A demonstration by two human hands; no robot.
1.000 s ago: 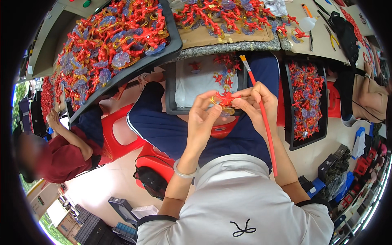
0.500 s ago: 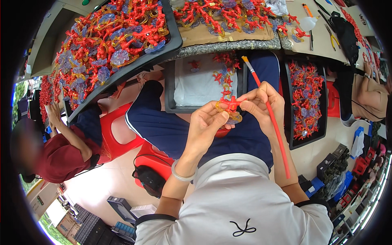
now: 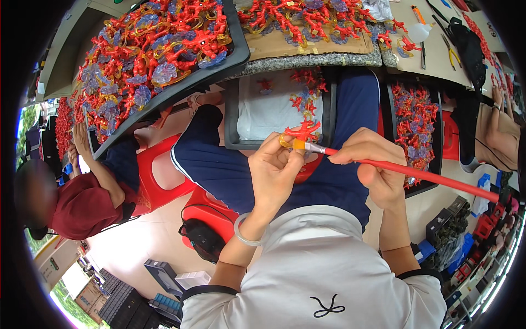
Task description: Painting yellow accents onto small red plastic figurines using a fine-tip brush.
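Note:
My left hand (image 3: 275,174) pinches a small red plastic figure (image 3: 303,130) with clear yellow parts, held over my lap. A long paintbrush (image 3: 378,163) with a red handle and pale bristles is gripped in my right hand (image 3: 378,164). Its bristle tip touches the figure or lies right beside it, close to my left fingertips. Just beyond my hands sits a dark tray (image 3: 232,109) lined with white sheeting, with several similar red and blue figures along its right side.
At the upper left, a big black tray (image 3: 239,52) is heaped with red, blue and yellow figures. More stand on a cardboard sheet (image 3: 329,48). A second dark bin (image 3: 438,137) of figures is at the right. Pliers (image 3: 452,55) lie on the table. Another person (image 3: 82,203) sits at the left.
My right hand has let go of the figure and swung the brush round, so its bristles now point left at the figure. The left hand keeps holding the figure, now turned.

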